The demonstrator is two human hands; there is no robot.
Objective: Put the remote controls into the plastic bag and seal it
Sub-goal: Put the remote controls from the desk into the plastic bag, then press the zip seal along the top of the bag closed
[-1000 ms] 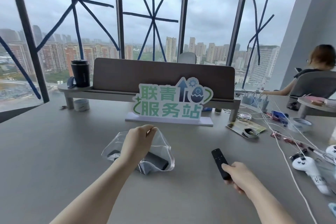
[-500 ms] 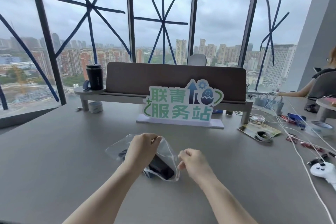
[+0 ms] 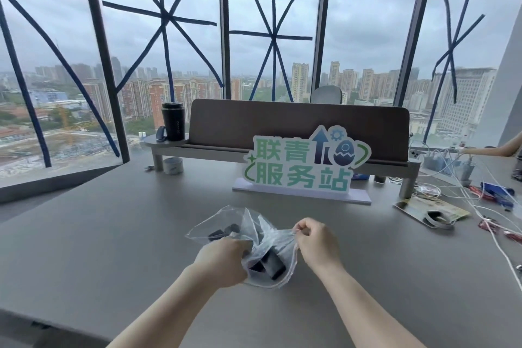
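A clear plastic bag (image 3: 254, 223) lies on the grey table (image 3: 99, 234) in front of me, its mouth facing me and gaping. Black remote controls (image 3: 271, 263) show through the plastic, their near ends at the mouth and their far ends (image 3: 226, 230) deeper inside. My left hand (image 3: 223, 260) grips the left side of the bag's mouth. My right hand (image 3: 313, 240) pinches the right edge of the mouth between thumb and fingers. No remote lies loose on the table.
A green and white sign (image 3: 305, 167) stands behind the bag on a white base. A black tumbler (image 3: 173, 121) sits on a shelf at the back left, with a tape roll (image 3: 173, 166) below. Cables (image 3: 480, 206) and small items crowd the right side. Another person's arm (image 3: 505, 148) rests at the far right.
One second ago my right hand held a black remote to the right of the bag. That remote is now inside the bag, and my right hand has taken hold of the mouth's right edge.
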